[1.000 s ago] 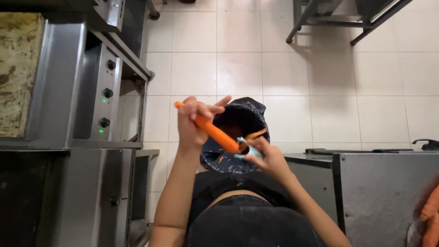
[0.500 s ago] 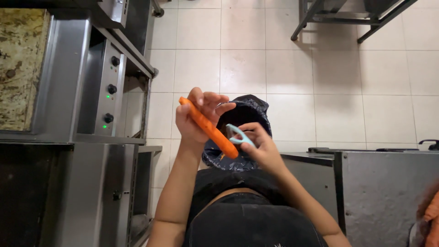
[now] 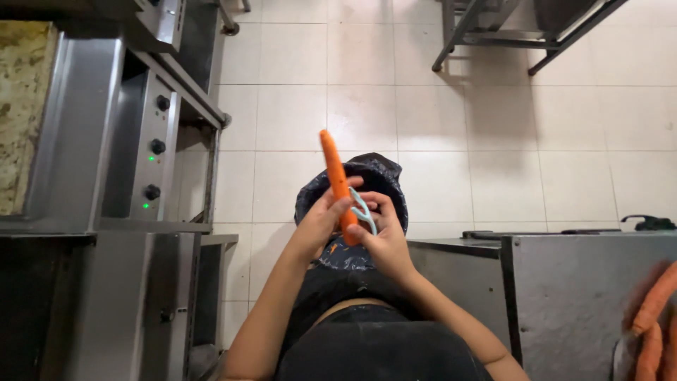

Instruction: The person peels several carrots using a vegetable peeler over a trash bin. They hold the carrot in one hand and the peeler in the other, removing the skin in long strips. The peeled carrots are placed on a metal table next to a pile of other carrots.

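A: Above the black-lined bin (image 3: 381,176) on the tiled floor (image 3: 296,113): both hands meet mid-frame. Left hand (image 3: 319,220) grips the carrot (image 3: 336,176), fingers clamped round its lower end, tip pointing up and away.

B: Right hand?

A: Right hand (image 3: 384,240) is just beside the left, fingers closed on a pale blue peeler (image 3: 362,210). Peeler sits against the carrot's lower part, touching it.

B: Carrot position relative to the bin?

A: Held in the air over the bin's opening, steeply tilted, nearly upright. Not resting on anything.

B: Surroundings?

A: Steel oven unit (image 3: 151,148) with black knobs and green lights along the left edge. Steel counter (image 3: 585,282) at lower right, its near corner close to the right forearm. More carrots (image 3: 652,317) blurred at the bottom-right corner. Metal rack legs (image 3: 493,35) at the top, well apart from the hands.
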